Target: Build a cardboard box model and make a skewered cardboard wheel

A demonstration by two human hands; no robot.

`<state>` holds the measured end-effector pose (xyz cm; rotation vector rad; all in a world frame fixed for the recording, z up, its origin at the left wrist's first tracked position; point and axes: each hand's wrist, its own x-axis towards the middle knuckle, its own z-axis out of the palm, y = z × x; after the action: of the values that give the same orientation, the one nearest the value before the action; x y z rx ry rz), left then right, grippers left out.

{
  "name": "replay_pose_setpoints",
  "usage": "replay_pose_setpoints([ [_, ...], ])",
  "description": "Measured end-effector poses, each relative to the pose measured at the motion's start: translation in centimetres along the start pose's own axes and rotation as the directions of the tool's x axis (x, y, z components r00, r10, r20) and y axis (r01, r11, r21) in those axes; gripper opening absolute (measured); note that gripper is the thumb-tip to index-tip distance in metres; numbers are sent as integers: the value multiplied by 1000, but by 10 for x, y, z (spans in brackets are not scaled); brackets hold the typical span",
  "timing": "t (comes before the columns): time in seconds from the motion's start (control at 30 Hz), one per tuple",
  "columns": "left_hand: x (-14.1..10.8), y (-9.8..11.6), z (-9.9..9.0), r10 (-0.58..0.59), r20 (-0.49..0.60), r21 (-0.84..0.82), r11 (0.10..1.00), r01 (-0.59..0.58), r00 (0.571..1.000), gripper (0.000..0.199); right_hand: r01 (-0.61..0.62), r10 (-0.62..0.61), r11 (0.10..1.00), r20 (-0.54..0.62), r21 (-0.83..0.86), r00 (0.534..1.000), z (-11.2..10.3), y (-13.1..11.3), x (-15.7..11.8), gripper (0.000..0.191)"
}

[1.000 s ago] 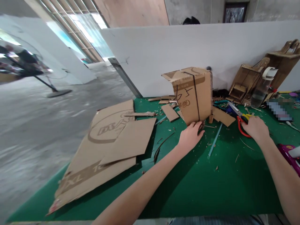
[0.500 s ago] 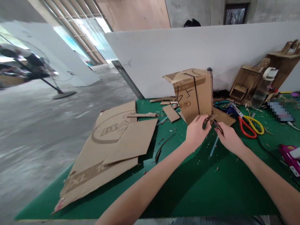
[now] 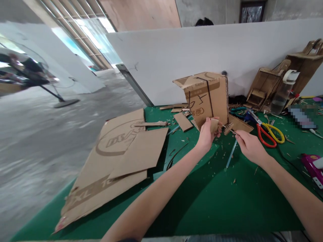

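My left hand [image 3: 206, 137] is closed around a small cardboard piece [image 3: 214, 125], its flat face showing above the fingers. A thin stick [image 3: 233, 132] is pinched in my right hand [image 3: 252, 146]. Between the hands, a small thick cardboard piece [image 3: 228, 128] sits on or against the stick's left end; whether the stick passes through it I cannot tell. Just behind my hands stands a folded cardboard structure [image 3: 219, 101] with black marker lines. Beneath the right hand, a translucent glue stick [image 3: 231, 154] lies on the green tabletop [image 3: 214, 201].
Large cardboard sheets [image 3: 121, 141] overlap on the left. Scissors [image 3: 271, 132] with red and yellow handles lie at right, near a clear bottle [image 3: 281, 92], a phone [image 3: 302, 117] and a purple glue gun [image 3: 313, 168]. A white partition [image 3: 161, 64] rises behind the table.
My left hand has turned and drawn slightly left, bringing the cardboard's flat face into view. The right hand has moved slightly right, exposing more of the stick and the thick piece between my hands.
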<state>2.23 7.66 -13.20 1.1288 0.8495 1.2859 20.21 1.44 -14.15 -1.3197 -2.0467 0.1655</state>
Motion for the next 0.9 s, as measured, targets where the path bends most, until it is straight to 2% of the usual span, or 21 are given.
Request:
replay_pose_setpoints([
  [0.1, 0, 2, 0, -29, 86, -16, 999, 31, 996, 52, 72, -70, 994, 19, -78, 997, 1, -2, -1, 32],
  [0.17, -1, 1, 2, -32, 107, -22, 999, 35, 994, 54, 94, -96, 987, -10, -133, 995, 3, -3, -1, 31],
  [0.3, -4, -1, 6, -77, 88, -57, 995, 82, 993, 56, 129, -150, 973, -103, -190, 983, 8, -1, -2, 30],
  [0.47, -5, 0, 7, -127, 72, -87, 987, 133, 989, 55, 170, -196, 957, -89, -237, 977, 10, -1, -3, 27],
  [0.63, -3, -6, 5, -116, 68, -104, 987, 123, 991, 54, 166, -192, 952, -79, -257, 978, 12, -2, -4, 27],
  [0.77, -2, -14, 4, -85, 127, -141, 985, 103, 988, 55, 147, -162, 964, -52, -219, 985, 13, -1, -4, 27],
  [0.9, -3, -18, 1, -39, 171, -52, 997, 49, 985, 57, 120, -127, 981, -35, -150, 991, 13, 0, -4, 28],
])
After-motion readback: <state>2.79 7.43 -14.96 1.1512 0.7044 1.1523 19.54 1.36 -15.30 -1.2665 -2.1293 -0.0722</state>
